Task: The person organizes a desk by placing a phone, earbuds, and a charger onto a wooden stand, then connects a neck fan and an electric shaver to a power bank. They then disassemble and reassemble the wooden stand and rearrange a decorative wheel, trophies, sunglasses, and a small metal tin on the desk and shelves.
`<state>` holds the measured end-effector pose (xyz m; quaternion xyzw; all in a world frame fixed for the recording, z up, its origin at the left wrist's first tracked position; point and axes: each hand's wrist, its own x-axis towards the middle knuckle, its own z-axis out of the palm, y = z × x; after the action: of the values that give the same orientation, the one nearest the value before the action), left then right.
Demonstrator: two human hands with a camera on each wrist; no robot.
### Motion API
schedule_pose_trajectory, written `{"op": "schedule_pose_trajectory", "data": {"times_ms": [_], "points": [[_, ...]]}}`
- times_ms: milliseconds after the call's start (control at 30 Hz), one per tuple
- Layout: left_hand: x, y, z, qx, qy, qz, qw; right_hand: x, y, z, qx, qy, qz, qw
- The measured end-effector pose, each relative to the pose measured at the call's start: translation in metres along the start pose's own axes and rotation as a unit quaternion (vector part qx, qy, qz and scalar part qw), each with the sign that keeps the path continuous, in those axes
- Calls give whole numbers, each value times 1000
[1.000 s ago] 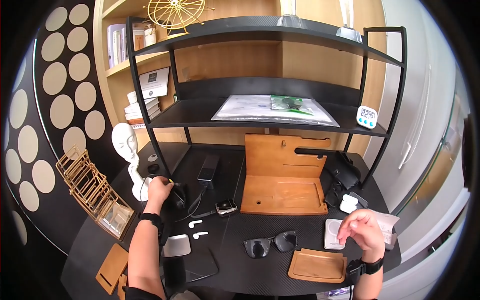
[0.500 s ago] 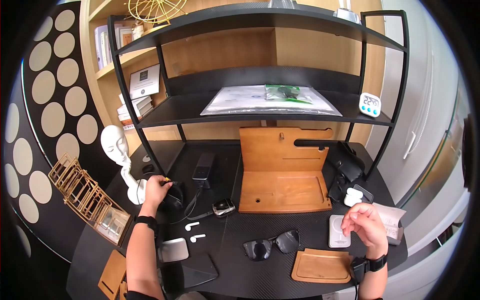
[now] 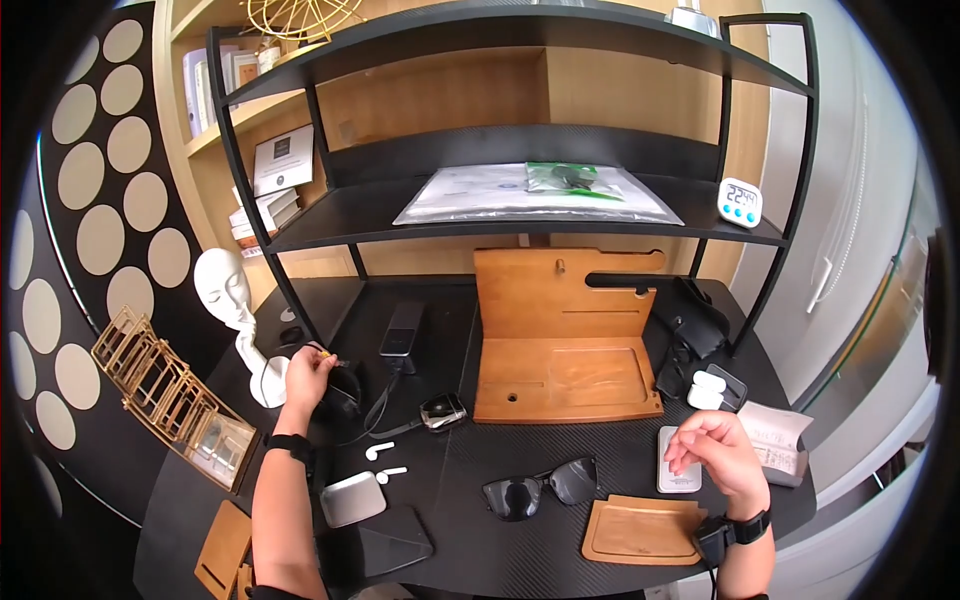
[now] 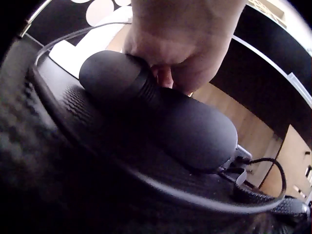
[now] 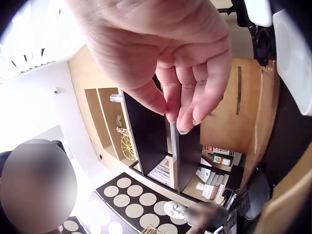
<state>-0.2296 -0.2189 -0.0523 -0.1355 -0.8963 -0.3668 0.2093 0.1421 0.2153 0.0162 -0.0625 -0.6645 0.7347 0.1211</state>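
My left hand (image 3: 308, 378) is at the left of the desk beside a white head sculpture (image 3: 225, 290). Its thumb and fingertips pinch the end of a thin black cable (image 4: 180, 197), where a small yellow bit shows. The cable loops past the wrist and over the desk. Close by is a black object with rounded, padded lobes (image 4: 200, 134) and a ribbed middle; the fingers are partly hidden behind it. My right hand (image 3: 722, 455) hovers over a white power bank (image 3: 680, 480), fingers loosely bent and holding nothing.
Sunglasses (image 3: 540, 489), a small wooden tray (image 3: 643, 532), earbuds (image 3: 392, 474) and a watch (image 3: 441, 411) lie in front. Behind them stands a wooden organizer (image 3: 570, 375), with an earbud case (image 3: 706, 390) to its right. A black shelf (image 3: 500, 237) spans the back.
The head view has shifted slightly. My left hand has turned a little at the cable end, fingertips now pointing more upward. My right hand stays over the power bank.
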Motion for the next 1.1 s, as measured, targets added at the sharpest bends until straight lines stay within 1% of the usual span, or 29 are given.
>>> {"op": "schedule_pose_trajectory", "data": {"times_ms": [67,100,167,200,267,300,367,400,433,500,533,567,633,667,700,767,833,867,900,967,1000,1067,1100], "points": [[-1,-1,-1,-44,-12,-2,999,0,1,0,2,-7,0,1000],[-1,-3,-1,-44,-12,-3,999,0,1,0,2,-7,1,1000],[1,-8,1,-107,-18,-1,994,0,1,1,-9,-15,2,1000],[2,-9,1,-106,-18,-2,994,0,1,2,-10,-15,4,1000],[5,-10,1,-133,-36,-33,990,0,1,3,-12,-17,4,1000],[5,-7,-1,-133,-37,-34,990,-1,0,3,-13,-17,5,1000],[5,4,-12,-4,-43,-52,998,-1,0,3,-17,-19,10,1000],[4,7,-14,-12,-19,-50,998,-1,0,3,-16,-18,11,1000],[4,10,-19,-11,-20,-50,998,-2,0,4,-21,-25,9,999],[4,19,-29,9,-50,-40,998,-3,-2,5,-24,-31,8,999],[2,27,-33,2,-98,-52,994,-3,-3,6,-34,-41,9,999],[0,37,-36,3,-98,-52,994,-3,-3,6,-42,-50,10,998],[-6,61,-35,-60,-127,-44,989,-3,-2,7,-46,-56,11,997],[-8,70,-32,-66,-126,-19,990,-4,-1,7,-52,-61,11,997],[-9,82,-29,-66,-127,-20,990,-4,-1,7,-52,-61,11,997],[-12,108,-20,-32,-149,-4,988,-4,-1,9,-55,-57,16,997],[-14,129,-8,92,-135,63,985,-3,-1,11,-56,-50,19,997],[-16,138,-1,153,-134,68,977,-2,0,12,-55,-42,21,997],[-17,139,8,209,-141,90,964,-1,1,12,-56,-40,20,997],[-15,141,23,324,-172,91,926,0,3,11,-60,-55,30,996],[-13,139,30,321,-172,95,926,0,3,10,-57,-68,43,995],[-10,133,39,340,-136,84,927,0,5,10,-46,-85,42,994],[-8,133,40,339,-138,87,926,0,5,10,-42,-91,44,994]]}}
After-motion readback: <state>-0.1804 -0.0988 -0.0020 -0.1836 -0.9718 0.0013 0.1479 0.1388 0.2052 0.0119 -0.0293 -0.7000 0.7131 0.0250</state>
